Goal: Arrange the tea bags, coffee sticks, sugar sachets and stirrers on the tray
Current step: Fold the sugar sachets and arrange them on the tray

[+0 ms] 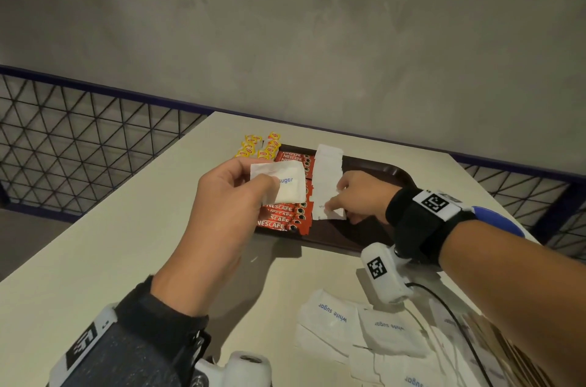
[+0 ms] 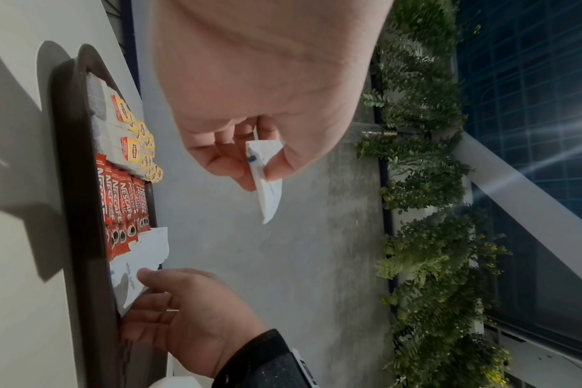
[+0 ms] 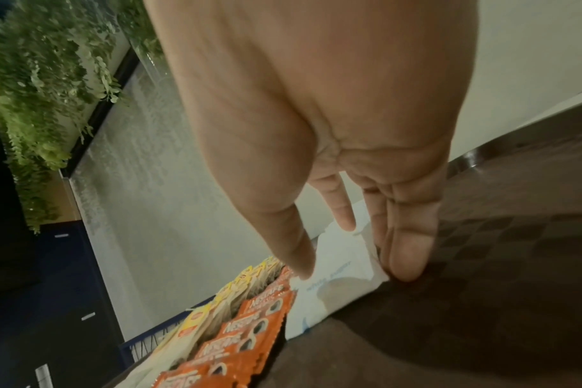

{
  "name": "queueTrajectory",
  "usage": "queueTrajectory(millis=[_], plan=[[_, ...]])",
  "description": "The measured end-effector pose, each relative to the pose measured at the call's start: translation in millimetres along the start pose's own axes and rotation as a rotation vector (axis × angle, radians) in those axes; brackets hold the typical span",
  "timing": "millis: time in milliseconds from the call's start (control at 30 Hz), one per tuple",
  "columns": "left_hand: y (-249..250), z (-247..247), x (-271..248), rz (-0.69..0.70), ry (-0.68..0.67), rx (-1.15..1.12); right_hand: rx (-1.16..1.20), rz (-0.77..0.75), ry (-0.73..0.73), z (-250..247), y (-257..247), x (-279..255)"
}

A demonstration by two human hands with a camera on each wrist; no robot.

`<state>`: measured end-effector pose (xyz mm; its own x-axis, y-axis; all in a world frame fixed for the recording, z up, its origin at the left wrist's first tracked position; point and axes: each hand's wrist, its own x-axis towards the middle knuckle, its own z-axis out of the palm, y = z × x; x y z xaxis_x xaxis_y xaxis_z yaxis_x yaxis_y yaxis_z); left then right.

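My left hand (image 1: 253,193) hovers over the red coffee sticks (image 1: 279,218) and pinches one white sugar sachet (image 1: 290,183) between thumb and fingers; the left wrist view shows this sachet (image 2: 266,189) edge-on. My right hand (image 1: 339,201) reaches into the dark brown tray (image 1: 377,166). Its straight fingers (image 3: 406,262) and thumb press on the nearest sachet (image 3: 336,286) of a white sugar row (image 1: 328,171) lying beside the coffee sticks. Yellow-tagged tea bags (image 1: 258,147) lie at the tray's far left end.
Several loose sugar sachets (image 1: 348,326) lie on the pale table (image 1: 126,228) near me, at the right. Brown strips (image 1: 507,355), partly under my right arm and a black cable, lie beside them. A wire-mesh railing (image 1: 79,133) runs behind the table.
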<state>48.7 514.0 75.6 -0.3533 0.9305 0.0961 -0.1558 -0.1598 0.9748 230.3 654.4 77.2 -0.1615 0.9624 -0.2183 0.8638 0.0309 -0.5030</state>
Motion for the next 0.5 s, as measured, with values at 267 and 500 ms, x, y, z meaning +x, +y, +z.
queueTrajectory(millis=[267,500], plan=[[3.1,4.9,-6.4,0.012,-0.022,0.010,-0.295,-0.360,-0.142,-15.7,-8.1,-89.4],[5.3,5.8,-12.1,0.016,-0.026,0.025,-0.630,-0.434,-0.168,35.3,6.6,-141.6]])
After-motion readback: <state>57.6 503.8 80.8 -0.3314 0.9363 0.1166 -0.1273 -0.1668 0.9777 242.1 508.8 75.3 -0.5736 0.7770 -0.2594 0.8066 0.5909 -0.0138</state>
